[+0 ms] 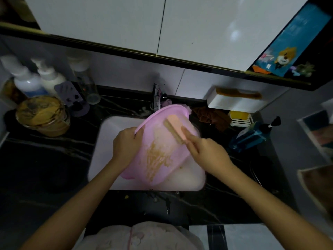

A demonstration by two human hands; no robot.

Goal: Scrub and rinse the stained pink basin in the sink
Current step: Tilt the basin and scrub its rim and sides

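We see left fingers [133, 133] curled on the rim of a round pink plastic basin [178, 157] (tilted in a white sink [111, 129]), right fingers [189, 136] pinching a pink-backed brush [175, 127].

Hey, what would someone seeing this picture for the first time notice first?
The pink basin stands out, tilted in the white sink at the centre, with yellowish-brown streaks smeared down its inside. The left hand grips its left rim while the right hand holds a pink scrubbing brush against the upper inside.
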